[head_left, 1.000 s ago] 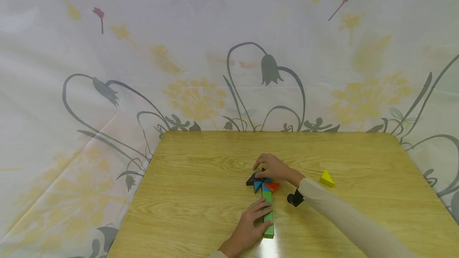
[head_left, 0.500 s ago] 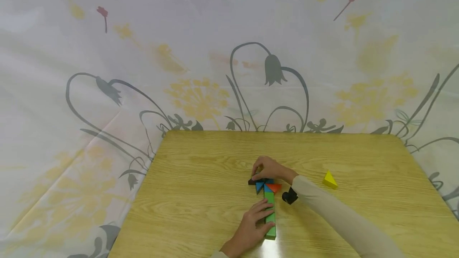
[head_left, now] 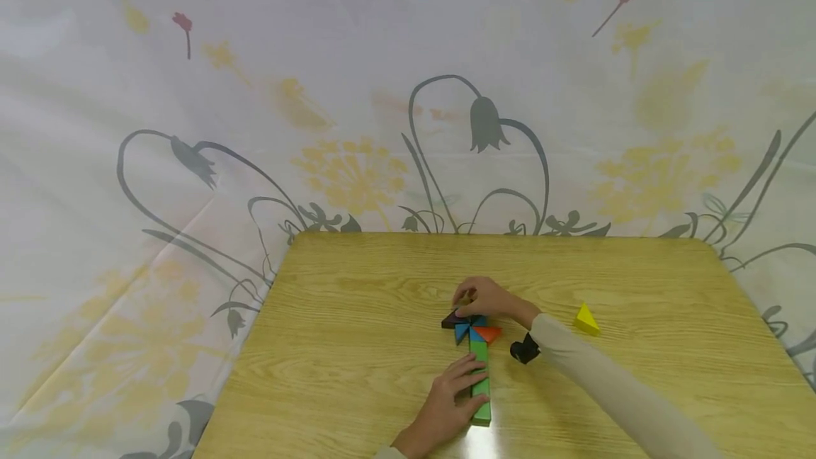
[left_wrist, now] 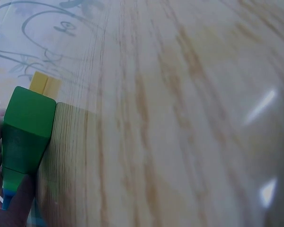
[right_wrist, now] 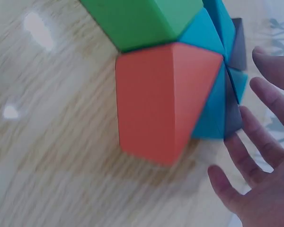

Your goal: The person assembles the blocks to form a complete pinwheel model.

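Observation:
A pinwheel of triangular blocks lies on the wooden table: a red triangle (head_left: 488, 333), several blue triangles (head_left: 462, 333) and dark triangles (head_left: 449, 321). From its near side runs a straight row of green blocks (head_left: 482, 414). My left hand (head_left: 441, 399) holds this row, fingers on one side and thumb on the other; the left wrist view shows a green block's end face (left_wrist: 28, 111). Over the pinwheel's far edge is my right hand (head_left: 487, 299). Its fingers (right_wrist: 262, 142) are spread and loosely bent beside the dark and blue pieces, pinching nothing; fingertip contact is unclear.
A yellow triangle block (head_left: 586, 320) lies to the right, beyond the right forearm. The black wrist camera (head_left: 525, 350) hangs under the right sleeve. A flower-printed cloth (head_left: 382, 91) rises behind the table's (head_left: 357, 303) far edge.
My right hand lowered over the dark triangle half a second ago and has since shifted slightly right, loosening off it. The left hand stays on the green blocks.

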{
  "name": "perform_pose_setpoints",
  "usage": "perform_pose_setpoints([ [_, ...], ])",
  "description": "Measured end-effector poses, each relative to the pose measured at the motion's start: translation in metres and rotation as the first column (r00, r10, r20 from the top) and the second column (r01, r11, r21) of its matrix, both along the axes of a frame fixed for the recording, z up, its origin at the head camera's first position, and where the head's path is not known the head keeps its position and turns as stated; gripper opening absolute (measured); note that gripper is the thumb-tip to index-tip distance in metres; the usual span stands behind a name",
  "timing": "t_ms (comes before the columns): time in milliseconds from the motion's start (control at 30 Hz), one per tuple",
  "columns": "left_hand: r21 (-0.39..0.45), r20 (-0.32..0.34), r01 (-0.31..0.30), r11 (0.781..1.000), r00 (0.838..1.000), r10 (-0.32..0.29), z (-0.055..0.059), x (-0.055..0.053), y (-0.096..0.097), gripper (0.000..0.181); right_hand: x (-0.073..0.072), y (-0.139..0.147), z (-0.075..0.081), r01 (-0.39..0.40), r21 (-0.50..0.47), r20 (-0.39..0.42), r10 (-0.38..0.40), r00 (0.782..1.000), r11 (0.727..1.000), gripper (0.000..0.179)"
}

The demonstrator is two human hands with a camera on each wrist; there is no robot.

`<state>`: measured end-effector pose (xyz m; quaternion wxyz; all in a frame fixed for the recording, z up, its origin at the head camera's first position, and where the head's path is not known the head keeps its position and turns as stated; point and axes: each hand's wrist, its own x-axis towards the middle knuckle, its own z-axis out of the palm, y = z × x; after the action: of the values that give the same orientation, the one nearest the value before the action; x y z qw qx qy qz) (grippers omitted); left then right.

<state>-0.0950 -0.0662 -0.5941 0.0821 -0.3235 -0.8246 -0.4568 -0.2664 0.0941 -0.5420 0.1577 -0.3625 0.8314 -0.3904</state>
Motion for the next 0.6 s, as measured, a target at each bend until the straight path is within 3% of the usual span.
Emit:
perform_pose_setpoints([
  [233, 0.002, -0.003, -0.001, 1.0, 1.0, 0.001, 0.002, 0.001, 0.0, 0.034, 0.004, 0.027, 0.006, 0.061, 0.051, 0.007, -0.061, 0.998, 0.997, 0.032],
  [600, 0.009, -0.002, 0.0, 1.0, 1.0, 0.0, 0.004, 0.001, 0.001, 0.034, 0.021, 0.038, -0.007, 0.092, -0.098, 0.068, -0.086, 0.994, 0.991, 0.032],
])
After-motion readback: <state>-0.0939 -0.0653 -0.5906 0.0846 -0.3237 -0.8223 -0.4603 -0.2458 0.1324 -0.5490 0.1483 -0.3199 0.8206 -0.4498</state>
